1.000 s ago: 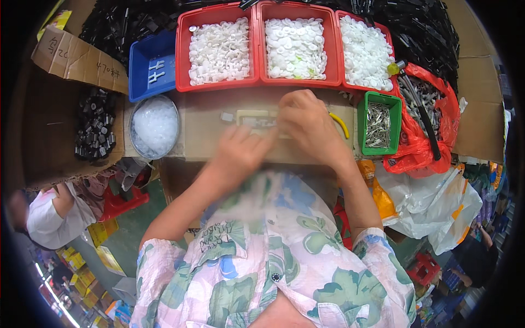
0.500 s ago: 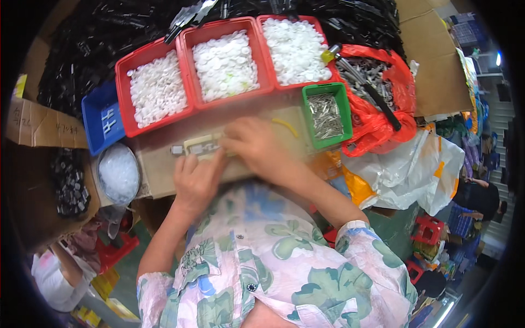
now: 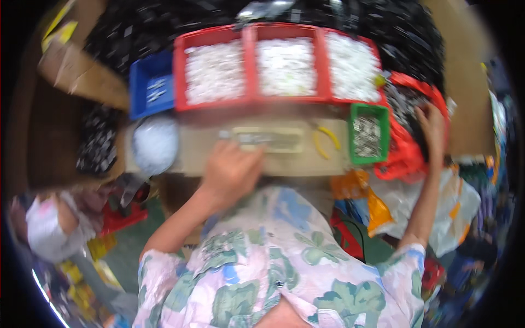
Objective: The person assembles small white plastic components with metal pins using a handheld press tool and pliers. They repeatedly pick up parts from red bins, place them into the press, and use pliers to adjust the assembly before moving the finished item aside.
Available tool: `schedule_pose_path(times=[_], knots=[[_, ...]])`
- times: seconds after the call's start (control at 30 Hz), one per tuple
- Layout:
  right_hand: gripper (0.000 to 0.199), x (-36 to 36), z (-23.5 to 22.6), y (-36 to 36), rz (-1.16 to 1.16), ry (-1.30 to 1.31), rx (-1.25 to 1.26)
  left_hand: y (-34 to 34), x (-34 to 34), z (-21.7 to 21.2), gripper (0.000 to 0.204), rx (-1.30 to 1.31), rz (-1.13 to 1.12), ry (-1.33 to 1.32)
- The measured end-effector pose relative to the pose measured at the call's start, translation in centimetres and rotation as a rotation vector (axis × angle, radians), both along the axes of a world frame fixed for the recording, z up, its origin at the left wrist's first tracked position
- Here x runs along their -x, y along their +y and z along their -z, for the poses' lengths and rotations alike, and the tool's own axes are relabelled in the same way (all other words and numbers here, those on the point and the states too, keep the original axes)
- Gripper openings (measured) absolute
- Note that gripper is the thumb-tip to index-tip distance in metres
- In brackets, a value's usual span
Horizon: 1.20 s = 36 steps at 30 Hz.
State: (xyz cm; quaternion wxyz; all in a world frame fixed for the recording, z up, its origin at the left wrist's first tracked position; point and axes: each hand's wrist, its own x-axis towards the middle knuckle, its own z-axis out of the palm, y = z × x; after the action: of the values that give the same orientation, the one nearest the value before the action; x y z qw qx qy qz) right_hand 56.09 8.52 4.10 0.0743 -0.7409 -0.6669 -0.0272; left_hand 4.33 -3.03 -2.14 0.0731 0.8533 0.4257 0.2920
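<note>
Your left hand [image 3: 232, 168] is curled at the near edge of the cream jig [image 3: 287, 142], which lies on the board [image 3: 192, 156] left of the pliers [image 3: 329, 143]. Your right hand [image 3: 433, 127] is at the red bag [image 3: 402, 157] of grey parts [image 3: 403, 104]; blur hides whether either hand's fingers grip anything.

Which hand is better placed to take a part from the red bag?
Probably the right hand: it is at the red bag's opening, while the left hand is by the cream tray.
</note>
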Motion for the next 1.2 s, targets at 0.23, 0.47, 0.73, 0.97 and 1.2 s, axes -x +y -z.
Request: schedule_pose_path(times=[0.23,0.47,0.73,0.97,1.2], knots=[[0.031,-1.4,1.6,2.4,-0.069,-0.045,-0.013,3.3,7.1,-3.5,0.024,-0.075,-0.29,0.054],[0.02,-0.7,1.7,3.2,-0.068,0.019,-0.012,10.5,16.5,-1.9,0.019,-0.014,-0.513,0.197],[0.019,-1.0,1.3,2.9,-0.128,0.116,-0.059,15.8,18.6,0.4,0.018,0.164,-0.388,0.347],[0.014,-1.6,-0.3,1.8,-0.113,0.426,-0.107,15.8,18.8,0.0,0.014,0.123,-0.365,0.173],[0.017,-0.8,-0.3,1.0,-0.169,0.476,-0.196,12.6,17.8,-3.8,0.017,0.179,-0.49,-0.243]])
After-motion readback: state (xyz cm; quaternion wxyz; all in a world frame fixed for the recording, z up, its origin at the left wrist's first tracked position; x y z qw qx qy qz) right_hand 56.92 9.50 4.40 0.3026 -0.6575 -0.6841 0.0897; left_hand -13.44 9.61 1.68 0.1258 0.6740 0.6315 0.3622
